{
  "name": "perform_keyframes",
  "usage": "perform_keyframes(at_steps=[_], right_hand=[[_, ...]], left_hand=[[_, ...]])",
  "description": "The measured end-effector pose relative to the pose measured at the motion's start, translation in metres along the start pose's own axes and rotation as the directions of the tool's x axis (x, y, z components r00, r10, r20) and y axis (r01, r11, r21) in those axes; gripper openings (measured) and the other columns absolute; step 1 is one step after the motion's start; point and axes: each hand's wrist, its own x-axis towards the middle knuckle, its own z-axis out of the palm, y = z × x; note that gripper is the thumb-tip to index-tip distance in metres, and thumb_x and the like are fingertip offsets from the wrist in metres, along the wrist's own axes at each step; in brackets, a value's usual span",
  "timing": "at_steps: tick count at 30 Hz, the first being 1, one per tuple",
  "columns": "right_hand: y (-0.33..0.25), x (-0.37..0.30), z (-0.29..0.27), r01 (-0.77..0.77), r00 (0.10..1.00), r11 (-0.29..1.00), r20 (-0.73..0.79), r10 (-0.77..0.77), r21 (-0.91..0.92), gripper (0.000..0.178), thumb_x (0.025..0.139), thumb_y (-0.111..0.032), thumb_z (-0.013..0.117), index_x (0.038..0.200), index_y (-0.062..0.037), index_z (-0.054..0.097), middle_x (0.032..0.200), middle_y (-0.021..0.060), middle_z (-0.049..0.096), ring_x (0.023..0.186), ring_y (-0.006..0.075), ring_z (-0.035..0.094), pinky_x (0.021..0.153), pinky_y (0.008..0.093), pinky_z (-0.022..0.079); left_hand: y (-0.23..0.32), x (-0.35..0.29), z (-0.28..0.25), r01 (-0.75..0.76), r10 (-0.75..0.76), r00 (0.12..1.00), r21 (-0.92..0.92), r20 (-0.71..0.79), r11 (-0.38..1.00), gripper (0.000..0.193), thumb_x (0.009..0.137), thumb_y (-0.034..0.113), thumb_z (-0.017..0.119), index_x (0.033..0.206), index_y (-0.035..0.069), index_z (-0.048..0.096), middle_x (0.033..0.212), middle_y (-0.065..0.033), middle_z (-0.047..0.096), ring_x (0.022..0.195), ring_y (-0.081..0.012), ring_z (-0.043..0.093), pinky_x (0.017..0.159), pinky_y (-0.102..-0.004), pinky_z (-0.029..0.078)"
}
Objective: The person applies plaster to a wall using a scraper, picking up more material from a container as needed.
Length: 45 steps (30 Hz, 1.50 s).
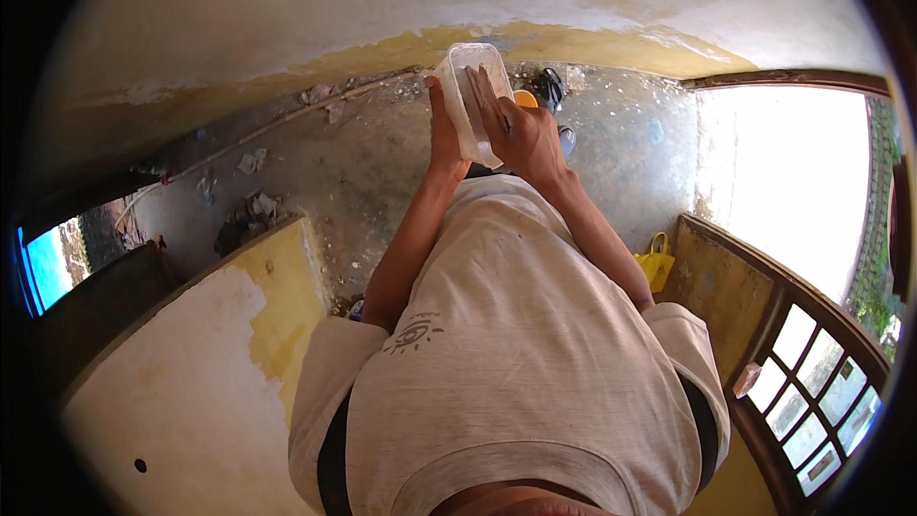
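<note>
A whitish, translucent rectangular plastic tub (458, 119) is held out in front of my body, its open top facing up. My left hand (446, 134) grips it from the left, with the thumb up along its side. Over the right rim reaches my right hand (527, 139), its fingers pointing down into the tub and pressed close together. They seem to be on something thin and flat against the inside, but I cannot make out what it is. Pale smears cover the tub's inner walls.
Ahead stands a wall (592, 0) with patchy white and yellow paint. A dark shoe (547, 88) and an orange round thing (523, 97) are beyond my right hand. A long pole (287, 119) and scraps lie left. A yellow bag (655, 263) sits right, near a bright doorway (783, 182).
</note>
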Motion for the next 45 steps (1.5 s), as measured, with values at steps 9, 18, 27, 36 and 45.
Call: perform_keyframes(at_steps=[9,18,27,36,45], right_hand=[[0.007,0.004,-0.011,-0.133,0.991,0.988,0.012,0.132,0.073,0.023,0.091,-0.017,0.066,0.077,0.0015,0.064,0.063,0.0225,0.06,0.055,0.039,0.062,0.051,0.0397,0.049],[0.005,0.009,-0.028,-0.126,0.991,0.985,-0.028,0.131,0.118,0.029,0.092,-0.02,0.064,0.074,0.0027,0.063,0.06,0.0226,0.055,0.049,0.0366,0.054,0.051,0.0395,0.046],[0.008,0.005,-0.032,-0.17,0.981,0.975,-0.074,0.182,0.141,0.029,0.092,-0.019,0.065,0.073,0.0025,0.062,0.059,0.0204,0.053,0.044,0.0277,0.049,0.049,0.0379,0.044],[0.01,0.016,-0.023,-0.085,0.996,0.996,0.02,0.085,0.037,0.025,0.09,-0.016,0.066,0.072,0.0015,0.062,0.06,0.0221,0.058,0.054,0.04,0.061,0.052,0.0419,0.049],[0.014,0.015,-0.025,-0.247,0.966,0.966,0.095,0.241,0.069,0.026,0.088,-0.02,0.067,0.076,0.0027,0.067,0.063,0.0231,0.061,0.054,0.0381,0.063,0.054,0.0427,0.05]], left_hand=[[0.006,-0.004,0.008,-0.015,0.015,1.0,-0.03,-0.02,0.999,0.079,0.1,0.074,0.029,0.146,0.012,0.044,0.134,-0.0095,0.057,0.122,-0.0239,0.06,0.102,-0.0411,0.053],[0.011,-0.006,0.013,0.03,-0.033,0.998,-0.049,-0.048,0.998,0.08,0.099,0.074,0.028,0.147,0.012,0.044,0.136,-0.0109,0.057,0.123,-0.0253,0.06,0.105,-0.0443,0.051],[0.007,0.0,0.008,0.005,-0.005,1.0,-0.005,0.005,1.0,0.084,0.099,0.075,0.027,0.15,0.009,0.039,0.141,-0.0144,0.054,0.127,-0.0268,0.058,0.105,-0.0437,0.052],[-0.001,0.008,0.001,0.043,-0.041,0.998,-0.042,0.054,0.998,0.077,0.101,0.071,0.027,0.145,0.011,0.045,0.132,-0.0113,0.059,0.119,-0.0259,0.063,0.101,-0.0441,0.055],[0.002,0.006,0.004,0.121,-0.116,0.992,-0.104,0.051,0.987,0.078,0.1,0.073,0.029,0.144,0.01,0.047,0.132,-0.0123,0.06,0.117,-0.027,0.064,0.098,-0.0457,0.056]])
